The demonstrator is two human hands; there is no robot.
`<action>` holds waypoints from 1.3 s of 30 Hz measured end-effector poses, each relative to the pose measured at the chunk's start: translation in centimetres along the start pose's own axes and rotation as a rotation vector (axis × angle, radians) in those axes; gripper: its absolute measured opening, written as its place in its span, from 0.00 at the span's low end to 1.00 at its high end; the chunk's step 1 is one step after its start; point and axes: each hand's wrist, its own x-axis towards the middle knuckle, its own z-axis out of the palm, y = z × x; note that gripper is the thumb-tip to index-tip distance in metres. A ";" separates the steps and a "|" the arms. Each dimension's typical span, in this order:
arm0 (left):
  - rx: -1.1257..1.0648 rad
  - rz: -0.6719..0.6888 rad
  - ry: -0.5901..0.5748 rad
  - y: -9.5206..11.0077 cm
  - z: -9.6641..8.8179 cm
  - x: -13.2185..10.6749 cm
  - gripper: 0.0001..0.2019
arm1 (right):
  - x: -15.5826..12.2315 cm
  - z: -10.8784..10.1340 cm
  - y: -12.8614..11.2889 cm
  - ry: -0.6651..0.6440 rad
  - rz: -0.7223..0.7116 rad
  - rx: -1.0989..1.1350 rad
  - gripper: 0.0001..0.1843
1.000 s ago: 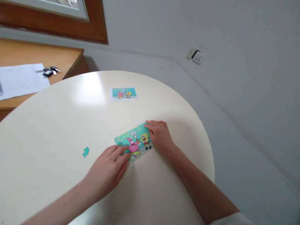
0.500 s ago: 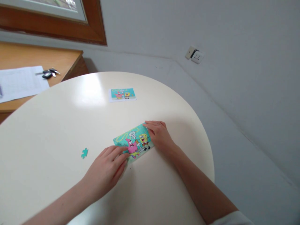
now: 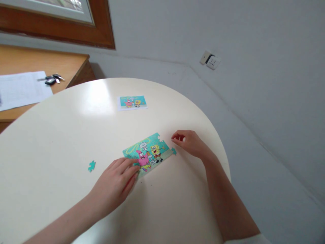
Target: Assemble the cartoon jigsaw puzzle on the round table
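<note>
A jigsaw puzzle (image 3: 149, 156) with teal ground and cartoon figures lies tilted on the round table. My left hand (image 3: 116, 179) holds its left end, the fingers bent over the lower left corner and covering it. Off the puzzle's right end, my right hand (image 3: 189, 142) hovers just above the table, thumb and fingertips pinched. Whatever may be between them is too small to make out. Notches show along the right edge of the puzzle. At its lower right corner a small teal piece (image 3: 174, 151) juts out. Another loose teal piece (image 3: 91, 166) rests left of my left hand.
Farther back on the white table (image 3: 63, 135) lies a printed reference picture (image 3: 132, 102). A wooden desk (image 3: 61, 56) at the left bears paper sheets (image 3: 25, 88) and keys (image 3: 53, 79). The wall, with a socket (image 3: 213, 62), borders the table's right side.
My right hand has lifted off the puzzle's right end and moved right, uncovering the notched edge and the corner piece. My left hand stays in place.
</note>
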 end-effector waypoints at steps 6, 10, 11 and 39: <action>0.010 0.001 -0.017 -0.1 0.0 0.0 0.13 | -0.6 -1.2 0.5 -0.235 0.043 0.028 0.10; 0.010 -0.004 -0.028 -0.1 -0.1 0.0 0.13 | -0.7 -1.0 0.6 -0.294 0.054 0.023 0.13; 0.011 -0.001 -0.030 -0.1 -0.1 0.0 0.13 | -0.7 -0.9 0.6 -0.303 0.057 0.024 0.12; 0.135 -0.076 0.004 -0.3 0.5 -0.6 0.15 | 0.6 1.5 0.2 0.139 0.050 0.188 0.04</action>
